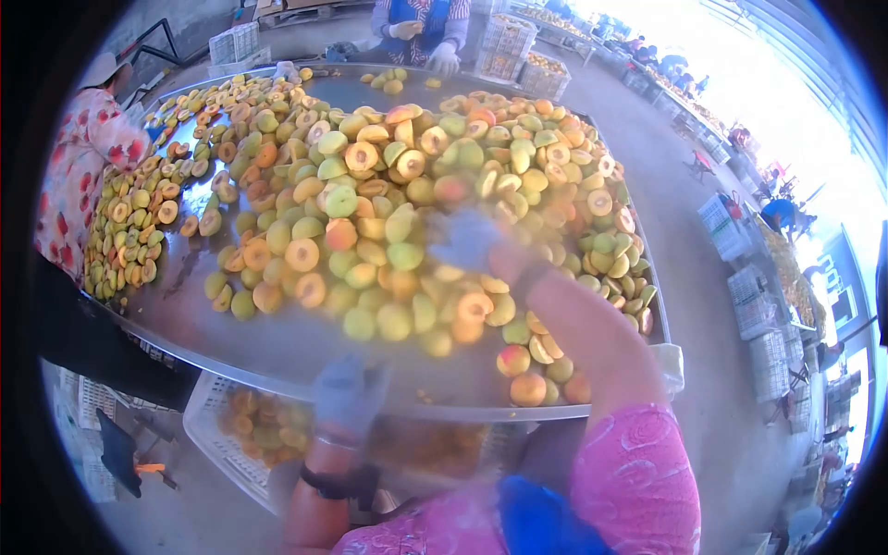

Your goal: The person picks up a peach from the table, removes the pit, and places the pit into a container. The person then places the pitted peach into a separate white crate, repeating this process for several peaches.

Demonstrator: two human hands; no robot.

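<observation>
A big heap of halved stone fruit that look like peaches (361, 155), yellow-green with orange cut faces, covers much of the metal table (240, 338). My right hand (467, 240), in a pale grey-blue glove, reaches across to the middle of the heap. It is smeared by motion, so its fingers and any fruit in them cannot be made out. My left hand (347, 398), gloved alike, is at the table's near edge, above a white plastic crate (208, 416). Its fingers are blurred too. Fruit pieces (264, 425) lie inside the crate, partly hidden by my left arm.
A person in a red-patterned top (88, 166) stands at the table's left side. Across the table another person's gloved hand (444, 60) rests near its far edge. Stacked white crates (504, 46) stand behind; more crates (754, 301) line the right side.
</observation>
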